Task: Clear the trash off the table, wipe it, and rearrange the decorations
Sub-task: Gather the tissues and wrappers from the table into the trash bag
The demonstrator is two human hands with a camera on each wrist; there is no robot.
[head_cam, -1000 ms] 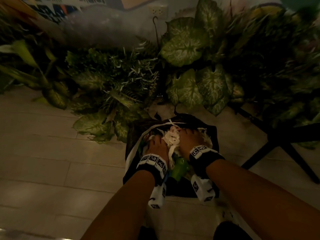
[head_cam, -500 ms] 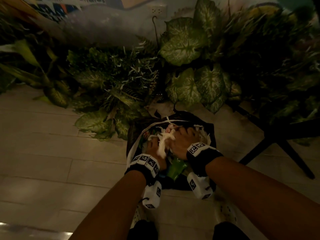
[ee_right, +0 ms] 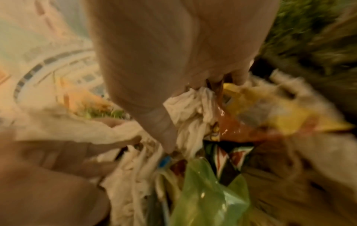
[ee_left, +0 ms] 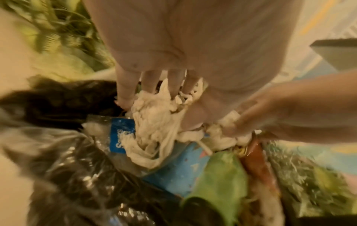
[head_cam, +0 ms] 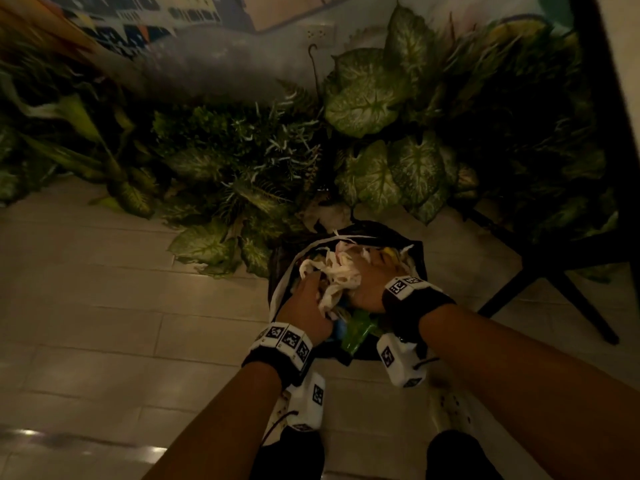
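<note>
A black trash bag (head_cam: 414, 258) stands open on the floor below me, full of rubbish. On top lies a crumpled wad of white paper towels (head_cam: 337, 277) (ee_left: 154, 126) (ee_right: 193, 119). My left hand (head_cam: 306, 303) (ee_left: 160, 94) grips the wad from the left, fingers curled into it. My right hand (head_cam: 369, 282) (ee_right: 193, 99) holds the same wad from the right, thumb and fingers pinching its folds. Under the paper lie a green plastic wrapper (head_cam: 358, 332) (ee_right: 210, 191), a blue-labelled bottle (ee_left: 119, 136) and an orange and yellow snack packet (ee_right: 251, 116).
Dense leafy plants (head_cam: 374, 133) crowd the wall just behind the bag. A black table leg frame (head_cam: 540, 271) stands at the right. Pale floor tiles (head_cam: 104, 289) spread to the left. My shoes (head_cam: 450, 410) stand close to the bag.
Both hands have pressed closer together on the paper wad, bunching it tighter over the bag. My view has shifted slightly lower and nearer.
</note>
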